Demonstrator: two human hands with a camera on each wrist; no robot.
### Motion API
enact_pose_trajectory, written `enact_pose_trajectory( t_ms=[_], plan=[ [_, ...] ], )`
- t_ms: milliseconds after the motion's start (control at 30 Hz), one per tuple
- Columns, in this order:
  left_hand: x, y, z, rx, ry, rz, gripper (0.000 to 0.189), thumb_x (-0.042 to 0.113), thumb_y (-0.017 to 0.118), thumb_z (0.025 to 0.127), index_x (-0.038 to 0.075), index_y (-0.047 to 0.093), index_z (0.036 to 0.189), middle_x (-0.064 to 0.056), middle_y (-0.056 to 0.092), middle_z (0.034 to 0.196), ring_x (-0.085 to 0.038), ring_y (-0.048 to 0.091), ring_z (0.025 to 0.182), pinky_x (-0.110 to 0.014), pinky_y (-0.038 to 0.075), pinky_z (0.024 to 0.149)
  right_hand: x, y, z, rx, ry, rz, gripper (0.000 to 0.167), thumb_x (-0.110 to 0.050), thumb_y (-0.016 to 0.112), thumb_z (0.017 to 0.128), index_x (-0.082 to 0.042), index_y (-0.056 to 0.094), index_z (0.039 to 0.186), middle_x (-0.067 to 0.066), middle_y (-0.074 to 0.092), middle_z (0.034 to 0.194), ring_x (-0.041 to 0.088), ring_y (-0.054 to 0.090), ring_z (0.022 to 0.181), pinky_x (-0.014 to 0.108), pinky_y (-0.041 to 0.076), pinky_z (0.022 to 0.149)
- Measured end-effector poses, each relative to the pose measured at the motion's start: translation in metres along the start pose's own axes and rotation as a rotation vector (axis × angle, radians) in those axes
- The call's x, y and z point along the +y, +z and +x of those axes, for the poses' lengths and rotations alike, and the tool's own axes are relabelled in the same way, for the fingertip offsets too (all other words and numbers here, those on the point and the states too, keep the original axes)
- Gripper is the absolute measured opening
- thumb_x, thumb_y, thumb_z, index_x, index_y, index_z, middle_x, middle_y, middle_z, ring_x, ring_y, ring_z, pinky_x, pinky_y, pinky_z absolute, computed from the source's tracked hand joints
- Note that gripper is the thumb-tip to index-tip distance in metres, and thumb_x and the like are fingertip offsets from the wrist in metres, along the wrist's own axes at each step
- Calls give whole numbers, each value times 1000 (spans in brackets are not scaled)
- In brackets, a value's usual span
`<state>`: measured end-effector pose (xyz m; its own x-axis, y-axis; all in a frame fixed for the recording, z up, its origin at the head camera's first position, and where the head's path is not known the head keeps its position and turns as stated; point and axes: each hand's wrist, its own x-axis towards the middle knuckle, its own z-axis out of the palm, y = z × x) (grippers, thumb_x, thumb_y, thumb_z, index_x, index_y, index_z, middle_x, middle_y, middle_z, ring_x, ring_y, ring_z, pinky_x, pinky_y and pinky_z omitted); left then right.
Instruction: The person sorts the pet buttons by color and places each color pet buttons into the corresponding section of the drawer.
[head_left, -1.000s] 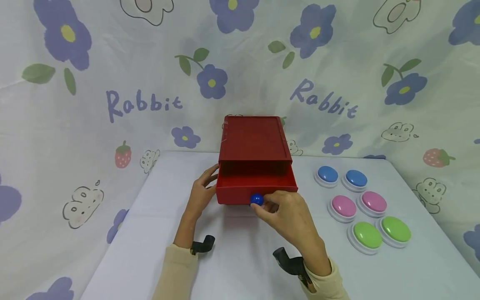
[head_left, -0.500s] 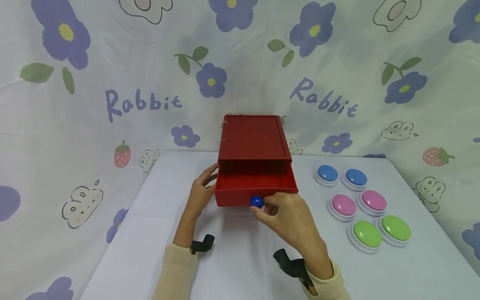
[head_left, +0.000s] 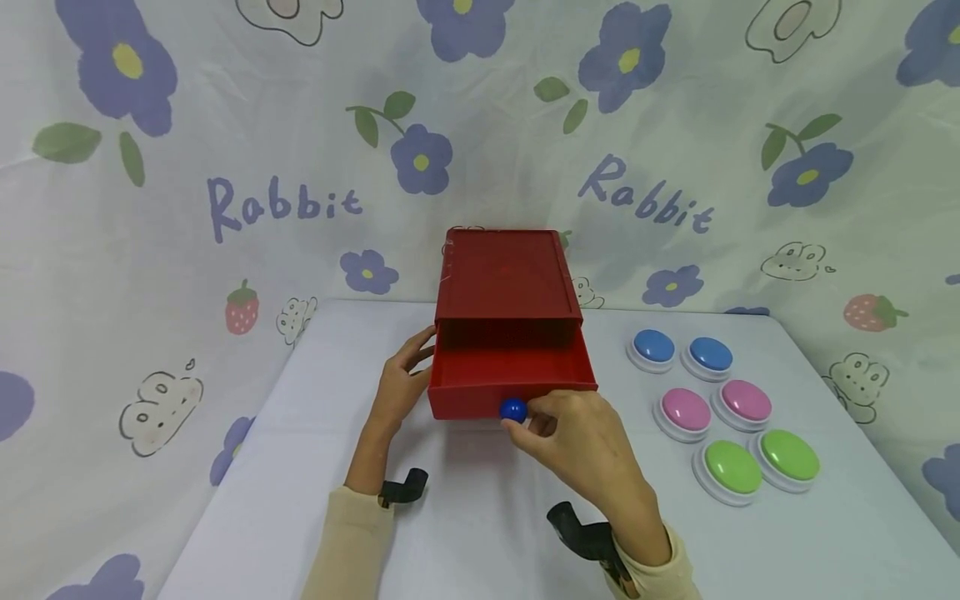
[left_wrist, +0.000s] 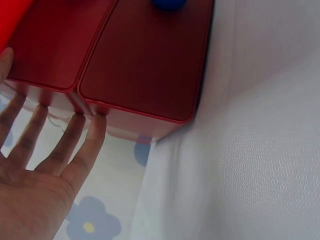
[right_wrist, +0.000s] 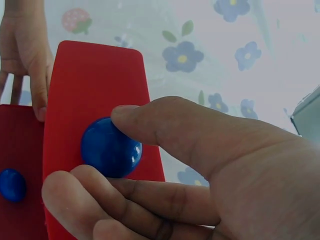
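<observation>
In the middle of the table stands a red drawer cabinet [head_left: 508,275]. Its upper drawer [head_left: 465,403] is pulled out, and the part of its inside that shows holds nothing. My right hand [head_left: 592,442] pinches the round blue knob [right_wrist: 111,148] on that drawer's front between thumb and fingers. Against the cabinet's left side rests my left hand [head_left: 400,388], its fingers fairly straight and touching the wall, as the left wrist view shows. A second drawer front [right_wrist: 22,145] with its own blue knob [right_wrist: 12,185] appears in the right wrist view.
To the right, push buttons stand in pairs on white bases: blue [head_left: 654,345], pink [head_left: 686,409] and green [head_left: 733,467]. A white cloth covers the table [head_left: 300,500]. Behind the cabinet hangs a printed curtain [head_left: 480,108] with flowers and rabbits.
The upper drawer has slid slightly farther out toward me, with my right hand on its knob. My left hand stays at the cabinet's side.
</observation>
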<state>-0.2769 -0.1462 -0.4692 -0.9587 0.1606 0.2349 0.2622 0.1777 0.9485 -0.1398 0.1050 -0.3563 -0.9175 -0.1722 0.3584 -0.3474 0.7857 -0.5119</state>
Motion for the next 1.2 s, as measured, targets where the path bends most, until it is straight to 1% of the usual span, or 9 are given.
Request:
enact_pose_trajectory(
  t_ms=[200,367,533,667,800,1067,1200],
  plan=[
    [-3,0,0,1,28,-1,55,31,67,97,31,48,149,6,46,150,-25,51,131,-46,49,100,-1,-1,-2,-6,-16,-21,17,-28,90,75,-17,76,78,-17,56,63,3,53,64,22,49,60],
    [-3,0,0,0,35,-12,55,31,67,97,30,49,149,6,47,150,-25,52,130,-45,50,99,-2,-2,-3,-9,-23,-33,17,-28,90,74,-18,76,78,-17,56,63,3,53,63,22,49,60],
    [-3,1,0,-2,29,-17,55,30,67,97,30,49,149,5,47,150,-26,52,131,-46,50,99,-3,-3,-4,-14,-32,-43,18,-26,90,74,-19,73,73,-18,55,62,2,52,63,22,48,59],
    [-3,1,0,0,23,-15,55,31,67,97,32,49,149,7,47,149,-25,52,130,-45,50,99,-4,-4,-5,-19,-38,-46,21,-24,90,74,-22,70,69,-19,53,61,2,50,62,22,47,58],
    [-3,1,1,-3,24,-22,55,30,67,97,31,49,149,7,47,149,-24,52,130,-44,50,98,-5,-5,-6,-25,-39,-49,22,-25,90,74,-22,69,68,-19,53,61,2,50,62,21,47,58],
    [-3,0,2,-13,22,-24,55,28,66,98,28,48,150,3,46,151,-26,51,131,-47,48,100,-7,-8,-7,-32,-49,-54,26,-24,89,74,-23,65,65,-19,53,61,2,50,62,21,47,58],
    [-4,0,1,-15,24,-24,55,28,65,98,28,48,150,3,45,151,-26,51,131,-45,49,100,-8,-8,-7,-42,-47,-69,26,-25,89,74,-23,65,66,-19,53,61,1,50,62,21,47,58]
  ],
)
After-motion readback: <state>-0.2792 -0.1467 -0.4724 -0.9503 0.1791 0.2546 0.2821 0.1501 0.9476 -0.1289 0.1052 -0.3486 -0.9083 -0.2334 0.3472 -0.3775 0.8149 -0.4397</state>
